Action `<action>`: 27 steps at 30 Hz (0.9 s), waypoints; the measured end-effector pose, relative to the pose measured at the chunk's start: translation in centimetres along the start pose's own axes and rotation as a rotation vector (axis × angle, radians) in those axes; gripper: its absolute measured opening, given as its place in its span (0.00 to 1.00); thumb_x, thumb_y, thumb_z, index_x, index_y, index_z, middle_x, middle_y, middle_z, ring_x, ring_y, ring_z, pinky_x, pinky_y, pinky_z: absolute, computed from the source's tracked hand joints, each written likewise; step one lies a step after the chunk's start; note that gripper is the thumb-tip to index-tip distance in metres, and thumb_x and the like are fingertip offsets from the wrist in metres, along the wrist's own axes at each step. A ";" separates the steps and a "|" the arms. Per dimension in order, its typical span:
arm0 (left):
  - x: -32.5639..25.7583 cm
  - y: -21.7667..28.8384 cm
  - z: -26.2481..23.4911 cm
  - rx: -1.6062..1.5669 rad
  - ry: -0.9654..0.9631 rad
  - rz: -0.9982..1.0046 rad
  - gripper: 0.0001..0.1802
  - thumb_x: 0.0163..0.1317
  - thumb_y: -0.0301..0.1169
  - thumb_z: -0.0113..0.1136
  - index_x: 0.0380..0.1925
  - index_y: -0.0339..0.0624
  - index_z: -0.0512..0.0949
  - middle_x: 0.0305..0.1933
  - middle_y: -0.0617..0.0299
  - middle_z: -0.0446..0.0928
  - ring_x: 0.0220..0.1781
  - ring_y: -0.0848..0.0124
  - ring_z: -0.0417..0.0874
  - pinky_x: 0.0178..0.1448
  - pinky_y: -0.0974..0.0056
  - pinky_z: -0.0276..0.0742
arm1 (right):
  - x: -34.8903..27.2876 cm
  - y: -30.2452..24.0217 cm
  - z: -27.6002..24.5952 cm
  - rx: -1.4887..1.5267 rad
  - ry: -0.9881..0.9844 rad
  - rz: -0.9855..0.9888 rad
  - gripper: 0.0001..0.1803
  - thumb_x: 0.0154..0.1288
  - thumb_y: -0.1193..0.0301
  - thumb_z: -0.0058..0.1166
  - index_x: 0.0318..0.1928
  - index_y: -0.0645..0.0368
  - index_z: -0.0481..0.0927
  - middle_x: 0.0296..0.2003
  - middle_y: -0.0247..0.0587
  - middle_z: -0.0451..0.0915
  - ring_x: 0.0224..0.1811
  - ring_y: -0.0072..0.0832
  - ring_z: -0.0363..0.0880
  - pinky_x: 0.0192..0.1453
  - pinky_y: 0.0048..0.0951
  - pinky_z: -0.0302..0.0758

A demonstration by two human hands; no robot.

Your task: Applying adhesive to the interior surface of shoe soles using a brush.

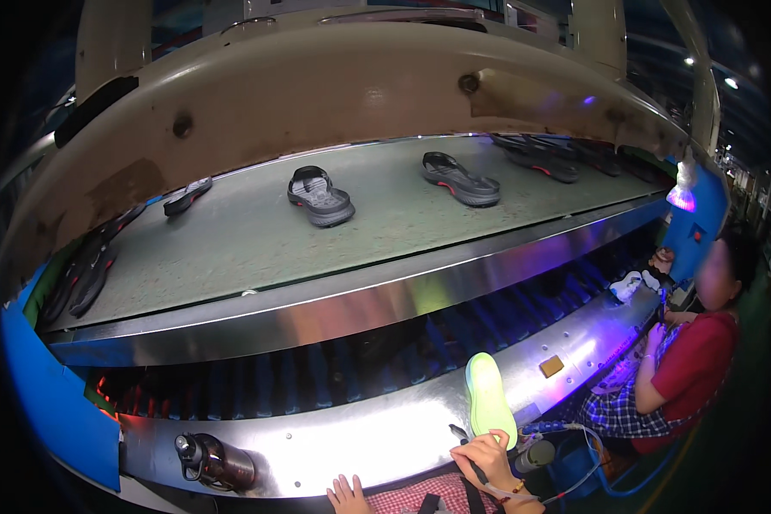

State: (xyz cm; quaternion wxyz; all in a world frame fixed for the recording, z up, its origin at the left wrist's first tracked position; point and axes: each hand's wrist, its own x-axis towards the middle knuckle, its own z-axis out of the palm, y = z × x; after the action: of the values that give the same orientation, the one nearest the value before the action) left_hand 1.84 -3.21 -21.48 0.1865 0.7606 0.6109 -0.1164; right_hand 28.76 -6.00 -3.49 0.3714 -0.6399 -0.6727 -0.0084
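A yellow-green foam shoe sole (491, 396) lies on the shiny metal bench ledge, its lower end by my right hand (486, 461). The fingers of that hand are closed round a dark, slim, pen-like tool (459, 433), whose black end shows to the left of the sole. Its exact kind is hard to make out. My left hand (349, 494) rests at the ledge's near edge, fingers spread, holding nothing.
Dark shoe soles (319, 199) lie on the green conveyor belt (231, 244) beyond. A dark bottle (216, 463) stands left; a small brown block (552, 367) sits right. A co-worker in red (702, 360) sits at far right, near white shoe parts (627, 287). A blue hose (604, 480) hangs low right.
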 end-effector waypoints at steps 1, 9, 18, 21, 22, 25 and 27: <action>-0.1 0.1 0.0 -0.028 -0.013 0.001 0.25 0.65 0.34 0.36 0.62 0.37 0.58 0.67 0.41 0.54 0.69 0.47 0.50 0.72 0.47 0.41 | -0.1 0.1 0.0 -0.001 0.001 0.001 0.06 0.47 0.74 0.63 0.28 0.52 0.81 0.22 0.28 0.77 0.33 0.24 0.74 0.52 0.37 0.55; 0.2 0.7 -0.1 0.017 -0.034 -0.021 0.28 0.62 0.35 0.43 0.61 0.35 0.59 0.65 0.38 0.55 0.68 0.46 0.52 0.71 0.47 0.42 | 0.6 0.7 -0.4 0.007 0.001 -0.023 0.05 0.48 0.72 0.62 0.28 0.50 0.81 0.22 0.28 0.78 0.32 0.25 0.74 0.51 0.36 0.54; 0.0 0.9 -0.3 -0.129 0.006 -0.043 0.26 0.63 0.36 0.42 0.60 0.36 0.62 0.64 0.37 0.58 0.68 0.42 0.52 0.71 0.44 0.40 | 0.2 1.5 0.1 -0.020 0.001 -0.033 0.04 0.49 0.71 0.62 0.28 0.50 0.81 0.22 0.28 0.78 0.32 0.25 0.73 0.52 0.36 0.54; 0.0 1.0 -0.3 -0.065 -0.032 -0.051 0.26 0.64 0.36 0.41 0.60 0.36 0.61 0.65 0.38 0.56 0.68 0.41 0.50 0.71 0.44 0.38 | 0.5 1.3 0.0 0.001 0.003 -0.025 0.04 0.49 0.71 0.62 0.28 0.50 0.81 0.22 0.28 0.78 0.32 0.25 0.73 0.52 0.36 0.54; 0.0 1.0 -0.2 -0.066 -0.027 -0.058 0.27 0.64 0.37 0.41 0.61 0.36 0.60 0.65 0.38 0.56 0.69 0.41 0.50 0.71 0.44 0.37 | 0.4 1.2 0.1 0.002 0.005 -0.025 0.04 0.49 0.71 0.62 0.28 0.50 0.81 0.22 0.28 0.78 0.32 0.25 0.73 0.52 0.36 0.54; 0.1 0.9 0.4 -0.028 -0.004 -0.040 0.27 0.63 0.37 0.42 0.60 0.34 0.61 0.65 0.37 0.56 0.68 0.40 0.50 0.71 0.44 0.38 | 0.5 1.1 0.2 -0.027 -0.017 -0.010 0.05 0.48 0.72 0.64 0.28 0.52 0.82 0.23 0.28 0.78 0.33 0.24 0.74 0.53 0.36 0.55; 0.1 0.8 0.4 -0.052 -0.025 -0.044 0.26 0.63 0.36 0.42 0.59 0.34 0.62 0.64 0.37 0.57 0.67 0.40 0.52 0.71 0.44 0.39 | 0.7 0.9 0.1 -0.003 -0.016 -0.027 0.05 0.47 0.73 0.64 0.27 0.52 0.82 0.22 0.28 0.78 0.33 0.24 0.74 0.53 0.36 0.55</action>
State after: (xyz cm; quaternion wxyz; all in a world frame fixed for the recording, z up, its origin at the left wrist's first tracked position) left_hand 2.69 -3.40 -21.73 0.2110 0.7404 0.6278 -0.1142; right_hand 29.56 -5.15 -3.61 0.3648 -0.6313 -0.6843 -0.0090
